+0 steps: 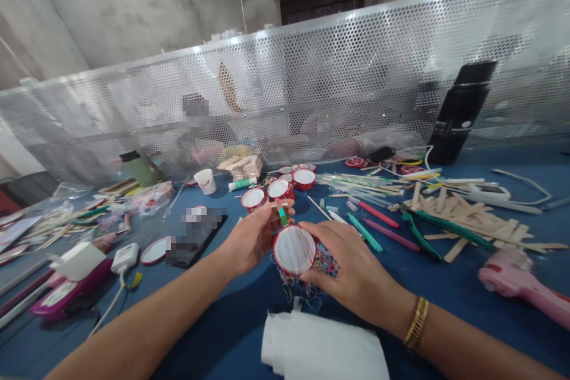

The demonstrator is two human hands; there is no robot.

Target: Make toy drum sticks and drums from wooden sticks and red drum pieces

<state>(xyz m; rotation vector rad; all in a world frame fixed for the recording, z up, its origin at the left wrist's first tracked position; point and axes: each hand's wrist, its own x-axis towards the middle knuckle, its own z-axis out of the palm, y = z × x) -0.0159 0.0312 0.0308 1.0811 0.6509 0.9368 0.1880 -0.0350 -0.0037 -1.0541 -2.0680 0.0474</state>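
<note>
In front of me my right hand (350, 261) grips a small round drum-like piece (294, 249) by its edge, thumb below and fingers above. Its face is whitish and its rim red. A flat red and green stick (282, 212) rises from its top edge. My left hand (256, 237) is closed around the stick area, with a short pale stick (279, 206) across its fingertips; whether the stick is joined to the round piece I cannot tell. Beneath the hands lies a heap of coloured rubber bands or threads (327, 261).
Several similar red-rimmed rounds (303, 178) stand behind my hands. Rolled white cloth (327, 344) lies nearest me. To the right are green-handled pliers (423, 231), wooden sticks (481, 222) and a pink glue gun (521, 285). A phone (200, 240) and paper cup (205, 181) are left; a perforated metal screen (356, 71) stands behind.
</note>
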